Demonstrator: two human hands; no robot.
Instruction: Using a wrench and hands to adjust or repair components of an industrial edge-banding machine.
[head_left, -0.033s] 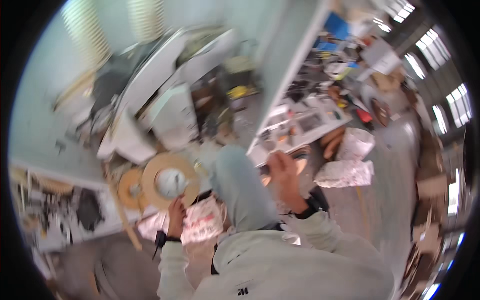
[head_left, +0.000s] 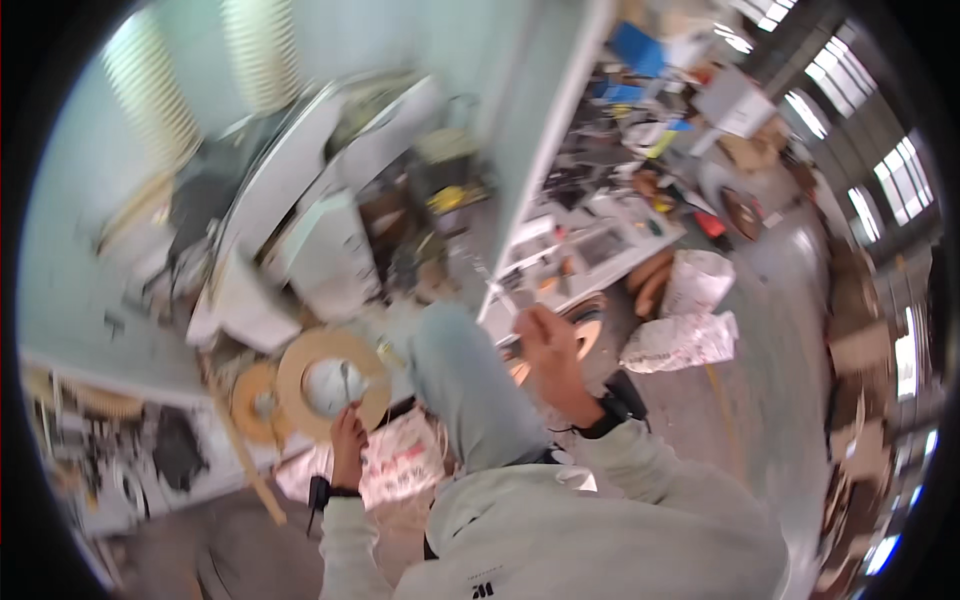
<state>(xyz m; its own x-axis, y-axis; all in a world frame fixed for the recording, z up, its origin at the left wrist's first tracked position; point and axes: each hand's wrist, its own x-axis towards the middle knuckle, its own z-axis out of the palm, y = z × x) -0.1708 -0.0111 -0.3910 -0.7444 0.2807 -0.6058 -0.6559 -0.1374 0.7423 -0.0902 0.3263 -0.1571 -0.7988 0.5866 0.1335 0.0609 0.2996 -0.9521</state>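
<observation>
My left hand (head_left: 349,445) is beside the lower edge of a large tan ring-shaped roll (head_left: 296,385). Its fingers look bent together; blur hides what they hold, if anything, and I cannot tell whether they touch the roll. My right hand (head_left: 552,362) is raised beyond my right knee, with the fingers drawn together in a pinch. What lies between them is too small and smeared to make out. Between the hands is my leg in pale trousers (head_left: 465,390). A smaller orange-tan roll (head_left: 243,405) lies left of the large one.
White sacks with reddish print lie by my left hand (head_left: 405,465) and at the right (head_left: 685,342). A cluttered white tray (head_left: 600,250) stands ahead. White panels (head_left: 325,255) lean at the far left below ribbed hoses (head_left: 262,60). A wooden strip (head_left: 245,450) stands at the left.
The whole view has shifted slightly, with the surroundings moving left in the picture. Both hands keep nearly the same places and poses.
</observation>
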